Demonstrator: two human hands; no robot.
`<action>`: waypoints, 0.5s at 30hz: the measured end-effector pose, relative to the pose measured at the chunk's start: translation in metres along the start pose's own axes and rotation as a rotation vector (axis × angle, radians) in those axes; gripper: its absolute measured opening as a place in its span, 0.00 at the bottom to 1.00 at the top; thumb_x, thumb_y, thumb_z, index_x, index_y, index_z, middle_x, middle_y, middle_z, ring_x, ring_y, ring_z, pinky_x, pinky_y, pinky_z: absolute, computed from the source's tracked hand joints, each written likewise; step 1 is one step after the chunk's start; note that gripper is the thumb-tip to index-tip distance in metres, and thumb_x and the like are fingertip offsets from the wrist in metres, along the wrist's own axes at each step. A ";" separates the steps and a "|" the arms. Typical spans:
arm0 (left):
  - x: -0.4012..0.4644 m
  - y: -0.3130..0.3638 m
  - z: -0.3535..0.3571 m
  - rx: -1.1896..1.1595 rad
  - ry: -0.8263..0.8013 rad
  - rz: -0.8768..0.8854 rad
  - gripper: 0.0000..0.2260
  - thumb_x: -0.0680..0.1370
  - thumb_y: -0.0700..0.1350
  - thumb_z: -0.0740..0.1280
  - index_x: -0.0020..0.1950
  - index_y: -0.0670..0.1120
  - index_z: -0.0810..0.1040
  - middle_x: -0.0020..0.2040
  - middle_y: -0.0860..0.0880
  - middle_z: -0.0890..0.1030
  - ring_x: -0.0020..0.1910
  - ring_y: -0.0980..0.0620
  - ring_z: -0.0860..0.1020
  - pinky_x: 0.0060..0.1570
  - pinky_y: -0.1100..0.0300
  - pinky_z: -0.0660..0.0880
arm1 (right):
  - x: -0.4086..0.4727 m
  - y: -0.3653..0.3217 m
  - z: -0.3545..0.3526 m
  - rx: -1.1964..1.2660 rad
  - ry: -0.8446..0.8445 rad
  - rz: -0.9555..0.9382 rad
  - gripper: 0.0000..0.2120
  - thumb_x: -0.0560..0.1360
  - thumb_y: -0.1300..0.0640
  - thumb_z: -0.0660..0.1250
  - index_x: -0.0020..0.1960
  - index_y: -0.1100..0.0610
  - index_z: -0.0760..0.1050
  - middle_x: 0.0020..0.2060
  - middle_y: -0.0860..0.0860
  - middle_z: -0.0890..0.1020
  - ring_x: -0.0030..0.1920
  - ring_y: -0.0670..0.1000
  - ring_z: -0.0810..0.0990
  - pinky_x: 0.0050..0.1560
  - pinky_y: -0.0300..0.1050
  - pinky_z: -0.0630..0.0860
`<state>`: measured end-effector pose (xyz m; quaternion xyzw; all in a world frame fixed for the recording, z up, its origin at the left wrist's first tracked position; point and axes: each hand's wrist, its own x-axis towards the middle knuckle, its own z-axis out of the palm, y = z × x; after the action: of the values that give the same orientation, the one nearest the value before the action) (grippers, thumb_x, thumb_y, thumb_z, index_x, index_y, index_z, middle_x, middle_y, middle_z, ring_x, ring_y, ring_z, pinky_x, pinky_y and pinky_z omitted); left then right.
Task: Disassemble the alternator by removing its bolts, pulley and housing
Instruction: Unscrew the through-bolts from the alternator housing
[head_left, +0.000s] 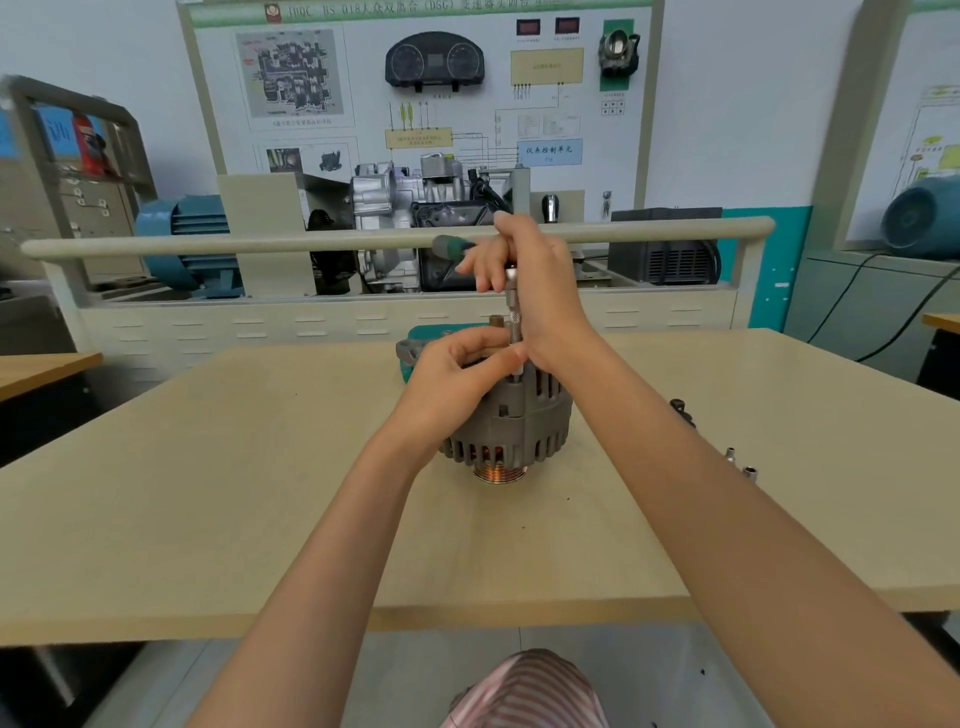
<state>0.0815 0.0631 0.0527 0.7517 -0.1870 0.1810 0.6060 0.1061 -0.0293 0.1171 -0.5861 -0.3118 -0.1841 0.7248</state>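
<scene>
A grey alternator (511, 431) stands on its copper-coloured pulley (500, 474) in the middle of the beige table (260, 493). A ratchet wrench with a green handle (451, 244) and a steel extension (514, 325) stands upright on a bolt at the alternator's top rim. My right hand (530, 280) grips the wrench head at the top. My left hand (462, 371) rests on the alternator's top, and its thumb and fingers pinch the lower end of the extension. The bolt itself is hidden.
A teal tool case (431, 332) lies behind the alternator. Loose sockets (740, 465) and a dark part (681, 410) lie on the table at the right. A training bench with a rail (311, 241) stands beyond the table.
</scene>
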 end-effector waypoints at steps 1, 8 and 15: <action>-0.001 0.001 0.000 0.003 -0.006 0.005 0.04 0.76 0.45 0.68 0.49 0.52 0.82 0.42 0.55 0.85 0.44 0.60 0.82 0.43 0.69 0.76 | 0.000 0.000 0.000 0.038 0.012 0.003 0.27 0.80 0.62 0.53 0.21 0.57 0.66 0.19 0.49 0.71 0.31 0.46 0.76 0.40 0.30 0.74; 0.001 -0.002 0.003 0.031 0.035 0.049 0.07 0.76 0.40 0.68 0.44 0.52 0.82 0.39 0.54 0.84 0.41 0.58 0.81 0.41 0.66 0.75 | -0.015 0.007 0.000 -0.600 0.233 -0.352 0.22 0.80 0.61 0.57 0.26 0.58 0.64 0.22 0.49 0.66 0.28 0.51 0.67 0.37 0.48 0.67; 0.002 -0.003 0.004 0.043 0.063 0.045 0.08 0.75 0.39 0.67 0.42 0.52 0.81 0.37 0.55 0.84 0.38 0.61 0.81 0.36 0.69 0.74 | -0.015 0.001 0.003 -1.334 0.276 -0.369 0.19 0.81 0.55 0.51 0.43 0.58 0.78 0.34 0.52 0.78 0.39 0.54 0.77 0.51 0.48 0.66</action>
<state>0.0845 0.0592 0.0502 0.7541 -0.1807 0.2224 0.5910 0.0948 -0.0275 0.1064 -0.8143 -0.1321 -0.5284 0.2008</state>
